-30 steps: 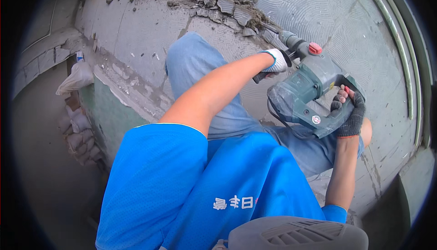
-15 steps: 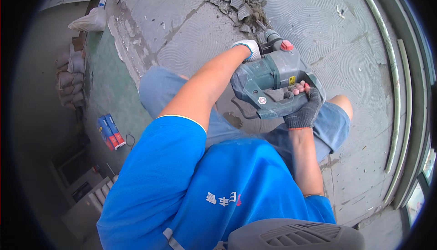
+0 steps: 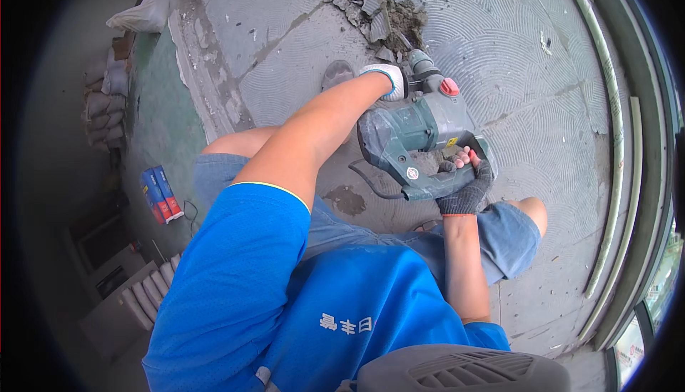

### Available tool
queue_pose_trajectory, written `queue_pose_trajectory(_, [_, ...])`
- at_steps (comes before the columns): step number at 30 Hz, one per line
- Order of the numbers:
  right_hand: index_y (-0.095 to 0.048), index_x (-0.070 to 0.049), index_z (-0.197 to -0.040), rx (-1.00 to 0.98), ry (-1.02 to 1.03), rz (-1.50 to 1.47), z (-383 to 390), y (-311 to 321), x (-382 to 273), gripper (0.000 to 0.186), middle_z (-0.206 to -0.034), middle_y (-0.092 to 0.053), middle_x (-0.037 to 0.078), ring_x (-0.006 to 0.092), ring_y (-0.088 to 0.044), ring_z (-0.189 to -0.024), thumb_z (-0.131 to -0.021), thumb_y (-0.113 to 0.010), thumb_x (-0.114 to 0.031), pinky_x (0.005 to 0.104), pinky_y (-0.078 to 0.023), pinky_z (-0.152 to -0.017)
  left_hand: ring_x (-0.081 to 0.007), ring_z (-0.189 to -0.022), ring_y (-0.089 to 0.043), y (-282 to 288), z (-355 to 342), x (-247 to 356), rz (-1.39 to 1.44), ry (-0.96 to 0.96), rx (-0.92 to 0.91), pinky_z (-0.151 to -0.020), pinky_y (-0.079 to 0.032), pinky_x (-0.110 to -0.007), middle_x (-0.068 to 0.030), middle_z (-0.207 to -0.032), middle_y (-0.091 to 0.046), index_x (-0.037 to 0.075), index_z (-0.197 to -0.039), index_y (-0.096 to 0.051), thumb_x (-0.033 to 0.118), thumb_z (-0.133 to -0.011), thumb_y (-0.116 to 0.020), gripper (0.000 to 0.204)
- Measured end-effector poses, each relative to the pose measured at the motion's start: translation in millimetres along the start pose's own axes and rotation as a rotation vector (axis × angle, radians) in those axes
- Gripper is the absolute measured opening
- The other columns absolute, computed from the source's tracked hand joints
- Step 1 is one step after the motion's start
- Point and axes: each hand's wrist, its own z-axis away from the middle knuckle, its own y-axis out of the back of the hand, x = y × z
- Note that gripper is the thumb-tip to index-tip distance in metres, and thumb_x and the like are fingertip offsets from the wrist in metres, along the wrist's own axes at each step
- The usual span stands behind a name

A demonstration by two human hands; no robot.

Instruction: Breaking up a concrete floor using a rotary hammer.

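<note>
A green and grey rotary hammer drill (image 3: 421,124) with a red knob lies across the space above my knees, its nose pointing to the broken floor. My left hand (image 3: 386,78), in a white glove, is wrapped round the side handle near the nose; most of that handle is hidden. Around the rear handle closes my right hand (image 3: 467,184), in a dark grey glove with bare fingertips. Just past the nose lies a heap of chipped tile and mortar rubble (image 3: 378,17). The tip of the bit is hard to make out against it.
Grey floor (image 3: 514,71) with comb-like ridges surrounds the rubble. Two long pale pipes (image 3: 612,135) run along the window frame at right. Blue and red boxes (image 3: 161,194) lie on the left, with a white sack (image 3: 140,15) and stacked bags (image 3: 107,110) farther off.
The drill has drawn back slightly toward me, away from the rubble, with both hands still on it. My legs have shifted and a shoe shows beside my left forearm.
</note>
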Motion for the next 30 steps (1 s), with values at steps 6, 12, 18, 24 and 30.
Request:
queue_pose_trajectory(6, [-0.053, -0.007, -0.089, -0.077, 0.001, -0.013, -32.7, -18.4, 27.3, 0.009, -0.072, -0.052, 0.001, 0.0149, -0.053, -0.065, -0.085, -0.052, -0.015, 0.0297, -0.047, -0.057, -0.0296, -0.078, -0.068, 25.9, -24.7, -33.5, 0.038, -0.007, 0.001, -0.066, -0.054, -0.040, -0.0156, -0.093, -0.069, 0.003, -0.095, -0.068, 0.023, -0.075, -0.057, 0.031])
queue_pose_trajectory(12, [-0.051, -0.006, -0.089, -0.075, -0.009, 0.036, -76.5, -47.8, 55.9, 0.013, -0.073, -0.051, 0.001, 0.0137, -0.052, -0.065, -0.081, -0.052, -0.017, 0.0282, -0.046, -0.059, -0.0300, -0.092, -0.067, 50.8, -70.5, -82.2, -0.061, -0.009, 0.048, -0.078, -0.052, -0.040, -0.0193, -0.098, -0.068, 0.001, -0.097, -0.069, 0.025, -0.072, -0.060, 0.036])
queue_pose_trajectory(18, [-0.050, -0.010, -0.082, -0.123, -0.038, 0.023, -157.1, -88.8, 88.1, 0.007, -0.072, -0.051, 0.001, 0.0156, -0.050, -0.064, -0.080, -0.054, -0.014, 0.0293, -0.044, -0.060, -0.0304, -0.098, -0.065, 96.4, -129.7, -132.4, -0.044, 0.109, 0.042, -0.085, -0.049, -0.042, -0.0164, -0.108, -0.066, 0.007, -0.106, -0.067, 0.033, -0.074, -0.061, 0.041])
queue_pose_trajectory(24, [-0.049, -0.006, -0.078, -0.052, -0.048, -0.015, -203.0, -115.5, 94.1, 0.006, -0.069, -0.050, 0.004, 0.0190, -0.049, -0.064, -0.078, -0.055, -0.007, 0.0304, -0.047, -0.065, -0.0360, -0.108, -0.059, 104.9, -141.4, -169.2, -0.106, 0.068, 0.310, -0.090, -0.048, -0.044, -0.0189, -0.116, -0.062, 0.007, -0.111, -0.063, 0.033, -0.070, -0.069, 0.049])
queue_pose_trajectory(30, [-0.052, 0.001, -0.092, -0.160, -0.079, -0.040, -87.1, -51.6, 26.0, 0.020, -0.080, -0.052, 0.005, 0.0188, -0.053, -0.075, -0.076, -0.054, -0.011, 0.0319, -0.048, -0.069, -0.0345, -0.096, -0.063, 55.0, -68.7, -81.5, -0.062, -0.213, 0.121, -0.083, -0.050, -0.041, -0.0213, -0.100, -0.066, 0.004, -0.098, -0.063, 0.029, -0.066, -0.068, 0.041])
